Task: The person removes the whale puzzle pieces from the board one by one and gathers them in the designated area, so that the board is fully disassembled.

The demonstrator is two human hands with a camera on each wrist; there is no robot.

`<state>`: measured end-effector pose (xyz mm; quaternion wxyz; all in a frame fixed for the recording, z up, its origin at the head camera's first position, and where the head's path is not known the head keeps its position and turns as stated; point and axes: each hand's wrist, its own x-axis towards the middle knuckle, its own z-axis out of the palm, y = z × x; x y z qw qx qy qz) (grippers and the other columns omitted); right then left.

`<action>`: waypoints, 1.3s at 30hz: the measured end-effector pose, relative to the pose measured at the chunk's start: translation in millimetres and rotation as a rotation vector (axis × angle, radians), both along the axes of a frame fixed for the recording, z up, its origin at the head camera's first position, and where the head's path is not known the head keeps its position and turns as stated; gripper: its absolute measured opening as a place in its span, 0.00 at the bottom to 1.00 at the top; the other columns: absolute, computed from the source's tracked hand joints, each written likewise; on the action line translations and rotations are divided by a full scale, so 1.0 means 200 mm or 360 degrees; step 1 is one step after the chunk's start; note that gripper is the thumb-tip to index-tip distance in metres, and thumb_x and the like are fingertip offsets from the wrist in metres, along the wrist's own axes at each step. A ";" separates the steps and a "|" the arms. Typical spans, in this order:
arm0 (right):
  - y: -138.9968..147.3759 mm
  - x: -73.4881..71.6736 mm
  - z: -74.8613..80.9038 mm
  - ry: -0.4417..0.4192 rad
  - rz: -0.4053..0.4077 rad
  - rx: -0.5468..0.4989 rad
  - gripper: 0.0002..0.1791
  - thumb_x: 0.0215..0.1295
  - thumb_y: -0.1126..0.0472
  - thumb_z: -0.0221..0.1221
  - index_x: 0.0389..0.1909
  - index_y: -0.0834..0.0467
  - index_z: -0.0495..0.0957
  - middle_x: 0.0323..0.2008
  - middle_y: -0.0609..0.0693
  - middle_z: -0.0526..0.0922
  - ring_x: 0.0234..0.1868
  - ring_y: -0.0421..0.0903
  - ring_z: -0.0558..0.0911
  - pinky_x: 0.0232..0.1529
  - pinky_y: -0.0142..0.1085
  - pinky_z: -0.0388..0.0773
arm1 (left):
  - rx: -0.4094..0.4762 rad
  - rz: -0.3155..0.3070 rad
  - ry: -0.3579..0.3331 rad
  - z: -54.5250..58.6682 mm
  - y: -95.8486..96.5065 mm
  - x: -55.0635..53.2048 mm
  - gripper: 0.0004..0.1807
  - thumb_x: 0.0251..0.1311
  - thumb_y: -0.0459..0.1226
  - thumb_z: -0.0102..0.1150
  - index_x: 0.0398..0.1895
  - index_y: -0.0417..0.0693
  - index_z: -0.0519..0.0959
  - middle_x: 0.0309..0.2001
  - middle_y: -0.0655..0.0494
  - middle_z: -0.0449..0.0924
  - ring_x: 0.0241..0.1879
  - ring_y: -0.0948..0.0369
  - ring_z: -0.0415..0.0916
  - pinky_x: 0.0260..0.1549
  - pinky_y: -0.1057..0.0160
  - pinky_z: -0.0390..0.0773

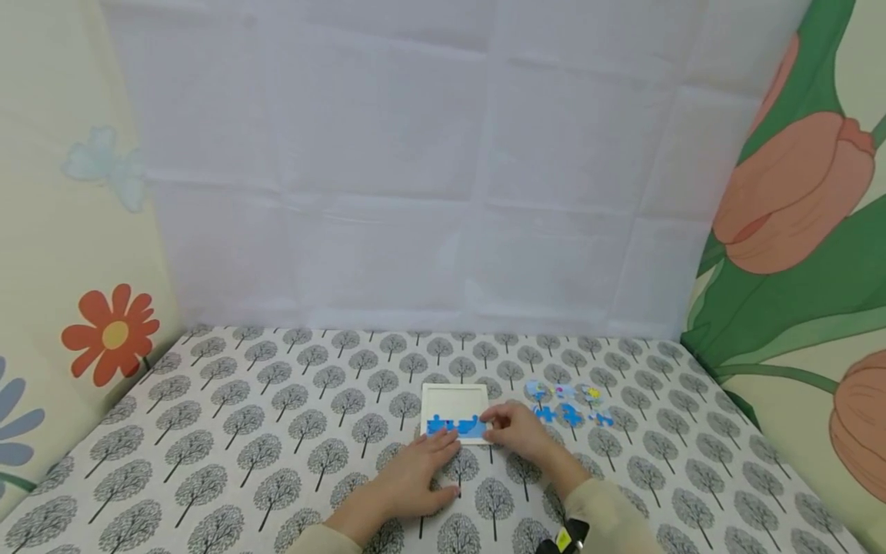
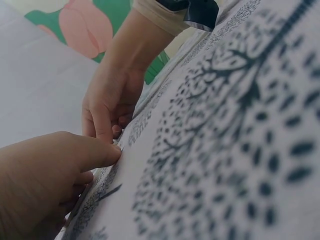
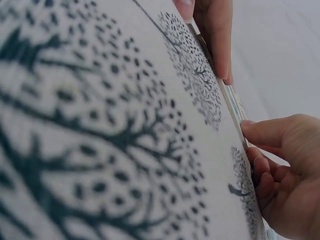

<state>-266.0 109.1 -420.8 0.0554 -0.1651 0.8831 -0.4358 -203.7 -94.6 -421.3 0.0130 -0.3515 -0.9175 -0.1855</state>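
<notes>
A square white puzzle tray (image 1: 453, 391) lies on the patterned cloth, with blue jigsaw pieces (image 1: 465, 426) along its near side and bare board behind them. My left hand (image 1: 415, 478) lies at the tray's near left edge, its fingers extended and fingertips over the rim. At the near right corner, my right hand (image 1: 519, 432) grips the tray, thumb by the front rim and curled fingers on the right side. The right wrist view shows that right hand (image 3: 287, 170) with its thumb tip against the tray's thin edge.
Several loose jigsaw pieces (image 1: 569, 414) lie in two rows right of the tray, some plain blue, others with coloured pictures. A white sheet (image 1: 388, 169) hangs behind the table. The cloth (image 1: 277, 400) is printed with grey trees.
</notes>
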 end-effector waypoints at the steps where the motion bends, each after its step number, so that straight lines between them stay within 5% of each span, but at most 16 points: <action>1: 0.00 0.00 0.00 0.0013 0.0010 0.0000 0.10 0.49 0.66 0.61 0.35 0.62 0.78 0.20 0.47 0.68 0.22 0.42 0.65 0.20 0.31 0.65 | -0.0003 -0.0005 -0.0001 0.00 0.00 0.00 0.33 0.53 0.50 0.50 0.58 0.38 0.63 0.61 0.48 0.56 0.61 0.52 0.50 0.56 0.52 0.53; 10: -0.02 -0.01 -0.01 0.0101 0.0057 0.0067 0.07 0.50 0.67 0.59 0.32 0.62 0.77 0.17 0.45 0.67 0.17 0.39 0.65 0.16 0.29 0.65 | -0.0029 -0.0011 -0.0016 -0.01 -0.01 -0.01 0.35 0.53 0.51 0.49 0.59 0.38 0.61 0.62 0.47 0.55 0.61 0.52 0.50 0.57 0.52 0.52; 39: -0.04 -0.01 0.01 -0.0004 -0.0001 0.0068 0.05 0.49 0.68 0.58 0.29 0.61 0.74 0.18 0.46 0.68 0.18 0.39 0.65 0.16 0.28 0.64 | 0.0085 -0.0014 -0.0090 0.00 -0.01 -0.01 0.34 0.53 0.49 0.51 0.58 0.37 0.62 0.61 0.46 0.56 0.61 0.51 0.50 0.57 0.51 0.51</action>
